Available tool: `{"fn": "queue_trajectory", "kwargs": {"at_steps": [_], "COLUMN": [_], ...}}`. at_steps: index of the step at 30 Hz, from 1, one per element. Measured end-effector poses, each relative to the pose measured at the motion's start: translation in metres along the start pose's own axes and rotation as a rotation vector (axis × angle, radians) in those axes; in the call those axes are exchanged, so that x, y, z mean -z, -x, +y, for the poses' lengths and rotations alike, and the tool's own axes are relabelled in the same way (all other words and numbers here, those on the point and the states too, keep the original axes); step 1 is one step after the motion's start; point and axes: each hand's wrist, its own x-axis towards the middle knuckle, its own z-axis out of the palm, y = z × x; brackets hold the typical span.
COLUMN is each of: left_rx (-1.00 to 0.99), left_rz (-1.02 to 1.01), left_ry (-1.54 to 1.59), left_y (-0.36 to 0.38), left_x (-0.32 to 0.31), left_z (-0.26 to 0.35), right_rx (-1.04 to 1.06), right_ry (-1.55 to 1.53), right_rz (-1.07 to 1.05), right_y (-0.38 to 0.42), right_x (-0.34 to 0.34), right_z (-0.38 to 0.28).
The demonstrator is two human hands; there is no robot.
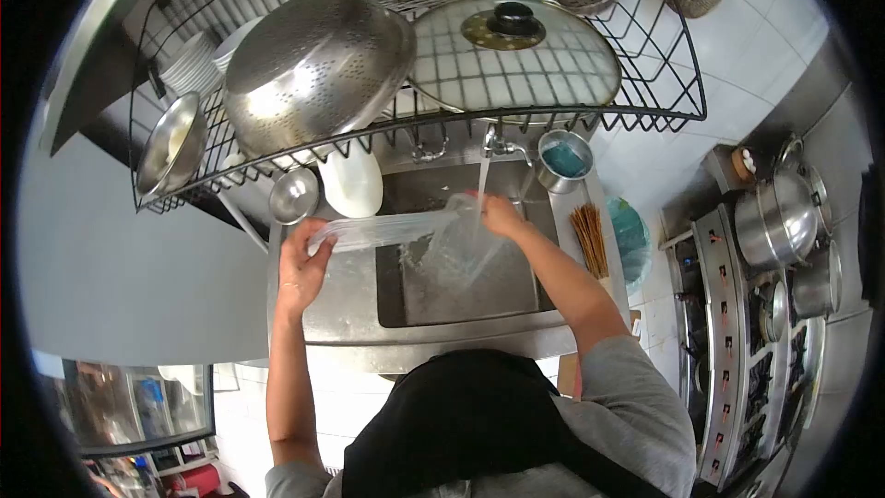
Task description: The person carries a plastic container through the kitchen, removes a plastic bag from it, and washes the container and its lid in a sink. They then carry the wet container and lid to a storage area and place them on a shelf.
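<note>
A clear plastic bag (392,230) stretches across the sink (392,300), narrow and bunched on the left, wider on the right. My left hand (302,263) grips its gathered end over the steel counter on the left. At the wider part, my right hand (501,216) is closed on the bag's edge below the faucet (495,141). Water runs from the faucet in a thin stream, down by my right fingers and onto the bag. Something red shows beside those fingers, too small to name. The bag's wide part hangs inside the basin.
A wire rack (687,97) above the sink holds a colander (318,74) and a glass lid (516,60). A white jug (351,183) and small steel bowl (294,195) stand left. A steel pot (564,164) and brown sticks (588,238) are right, near a stove (719,332).
</note>
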Motion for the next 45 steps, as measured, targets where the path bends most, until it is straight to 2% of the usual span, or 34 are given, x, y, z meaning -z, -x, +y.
{"fn": "queue_trajectory", "kwargs": {"at_steps": [2, 3, 5, 9, 11, 12, 14, 18, 21, 23, 24, 26, 27, 29, 30, 32, 33, 35, 36, 38, 40, 42, 44, 45], "left_rx": [0.043, 0.044, 0.075, 0.089, 0.082, 0.075, 0.09, 0.076, 0.056, 0.039, 0.049, 0.057, 0.064, 0.073, 0.049, 0.009, 0.013, -0.042, -0.062, -0.054, -0.042, -0.143, -0.179, -0.229], "left_rz": [0.051, 0.07, 0.143, 0.232, 0.238, 0.24, 0.226, 0.197, 0.163, 0.14, 0.131, 0.116, 0.086, 0.054, 0.036, -0.003, -0.003, -0.043, -0.041, -0.026, 0.01, -0.002, -0.003, -0.036], "left_ry": [0.006, 0.004, -0.018, 0.032, 0.071, 0.108, 0.11, 0.129, 0.134, 0.137, 0.136, 0.138, 0.177, 0.215, 0.213, 0.22, 0.219, 0.148, 0.131, 0.126, 0.116, 0.011, -0.043, -0.085], "left_y": [0.014, 0.021, 0.033, 0.048, 0.051, 0.051, 0.05, 0.039, 0.03, 0.024, 0.023, 0.019, 0.018, 0.016, 0.015, 0.016, 0.016, 0.018, 0.02, 0.025, 0.032, 0.039, 0.048, 0.053], "left_x": [0.018, 0.024, 0.037, 0.048, 0.049, 0.049, 0.05, 0.046, 0.042, 0.04, 0.039, 0.036, 0.036, 0.031, 0.026, 0.017, 0.015, 0.012, 0.013, 0.018, 0.028, 0.044, 0.061, 0.066], "left_z": [0.006, 0.008, 0.015, 0.012, 0.01, 0.009, 0.009, 0.021, 0.026, 0.031, 0.035, 0.037, 0.036, 0.032, 0.03, 0.026, 0.024, 0.024, 0.029, 0.033, 0.038, 0.045, 0.056, 0.06], "right_rx": [0.237, 0.254, 0.495, 0.555, 0.628, 0.622, 0.635, 0.581, 0.463, 0.316, 0.305, 0.211, 0.204, -0.153, -0.158, -0.585, -0.587, -0.755, -0.758, -0.724, -0.662, -0.591, -0.019, -0.004], "right_ry": [0.09, 0.097, 0.412, 0.232, 0.311, 0.316, 0.278, 0.174, 0.147, -0.046, -0.046, -0.181, -0.18, -0.345, -0.345, -0.954, -0.954, -1.191, -1.192, -1.234, -1.21, -1.176, -0.327, -0.321], "right_rz": [-0.073, -0.077, 0.016, -0.046, 0.175, 0.176, 0.406, 0.479, 0.58, 0.625, 0.633, 0.822, 0.825, 0.828, 0.829, 0.472, 0.468, 0.196, 0.19, -0.012, -0.028, -0.063, 0.296, 0.272], "right_y": [-0.016, -0.017, -0.015, 0.009, 0.023, 0.03, 0.041, 0.071, 0.094, 0.109, 0.114, 0.12, 0.121, 0.122, 0.126, 0.133, 0.133, 0.133, 0.132, 0.125, 0.123, 0.119, 0.119, 0.122], "right_x": [0.005, 0.008, 0.016, 0.056, 0.065, 0.065, 0.064, 0.072, 0.07, 0.067, 0.063, 0.047, 0.031, -0.007, -0.02, -0.041, -0.047, -0.057, -0.059, -0.057, -0.042, -0.02, 0.002, 0.014], "right_z": [-0.026, -0.036, -0.055, -0.074, -0.065, -0.058, -0.045, -0.024, -0.009, -0.003, 0.003, 0.016, 0.027, 0.049, 0.053, 0.055, 0.054, 0.054, 0.055, 0.06, 0.046, 0.013, -0.023, -0.044]}}
